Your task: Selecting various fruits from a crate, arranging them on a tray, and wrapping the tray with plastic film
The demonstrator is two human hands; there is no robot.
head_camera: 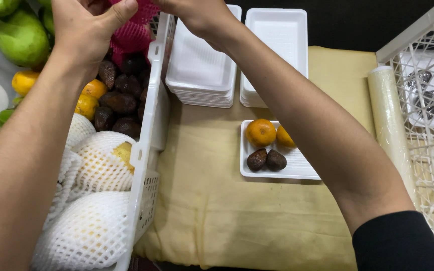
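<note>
We are reaching both hands to the far end of the white crate, where a pink foam net sleeve is sitting on top of the fruit. Our left hand is curling around the sleeve's left side, thumb pressing across its top; our right hand is closing in from the right, though its fingers are running out of view, so we cannot tell how firmly it is gripping. We judge that stretching the mesh evenly with both hands, without tearing it, is what matters here.

Beside the crate, on the yellow cloth, a shallow white tray is holding two oranges and two brown scaly fruits. Two stacks of empty white trays are standing along the cloth's far edge. A roll of clear film is lying at its right edge, against a white lattice basket.
</note>
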